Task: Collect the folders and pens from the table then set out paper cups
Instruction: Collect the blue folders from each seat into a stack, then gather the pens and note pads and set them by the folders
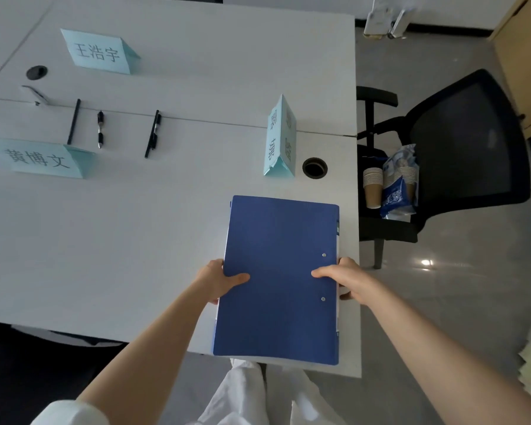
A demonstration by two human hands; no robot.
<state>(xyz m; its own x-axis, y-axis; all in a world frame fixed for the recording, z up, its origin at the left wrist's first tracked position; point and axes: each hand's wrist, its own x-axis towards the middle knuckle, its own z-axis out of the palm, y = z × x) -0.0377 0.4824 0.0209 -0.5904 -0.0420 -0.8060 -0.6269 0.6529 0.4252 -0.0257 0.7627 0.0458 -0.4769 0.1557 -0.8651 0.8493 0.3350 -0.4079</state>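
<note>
A stack of blue folders [279,271] lies at the near right corner of the white table [135,240]. My left hand [218,280] grips its left edge, thumb on top. My right hand [345,282] grips its right edge the same way. Three dark pens lie farther back on the left: a thin one [73,121], a short one [100,129] and a longer one [152,134]. Stacks of brown paper cups [373,187] stand on a chair seat to the right of the table, beside a blue and white cup wrapper [397,191].
Three pale blue name cards stand on the table: one at the back [100,53], one at the left [40,159], one near the right edge [281,138]. A black mesh office chair [466,142] sits at the table's right side. Two cable holes [314,168] pierce the tabletop.
</note>
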